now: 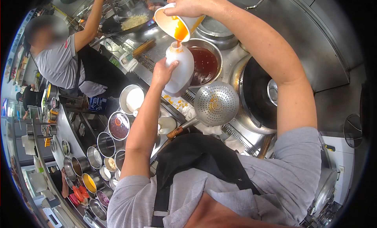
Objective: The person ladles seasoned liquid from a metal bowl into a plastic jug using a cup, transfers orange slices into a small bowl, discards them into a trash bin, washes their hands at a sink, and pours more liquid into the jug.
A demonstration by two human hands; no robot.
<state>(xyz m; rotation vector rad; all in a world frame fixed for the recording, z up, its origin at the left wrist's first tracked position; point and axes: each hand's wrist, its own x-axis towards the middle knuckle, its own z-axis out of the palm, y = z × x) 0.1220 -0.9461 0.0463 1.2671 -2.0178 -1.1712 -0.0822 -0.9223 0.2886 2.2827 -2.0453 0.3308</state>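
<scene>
My left hand (164, 72) is wrapped round a white plastic bottle (181, 72), which is held nearly upright with its mouth open. Above it, my right hand (190, 4) grips a white paper tub (165, 24) by its side and bottom and tips it downward. Thick orange sauce (180, 32) runs from the tub's rim into the bottle's neck. Orange smears show around that neck. Just behind the bottle is a metal pot (220, 63) of dark red liquid, partly hidden by it. A perforated skimmer (216, 103) with a wooden handle lies below and to the right.
A large dark wok (255, 92) sits on the range at right. At upper left, another person (59, 67) works by a wok (135, 23) of pale food. Several metal containers, including one of yellow liquid (89, 182), stand at lower left.
</scene>
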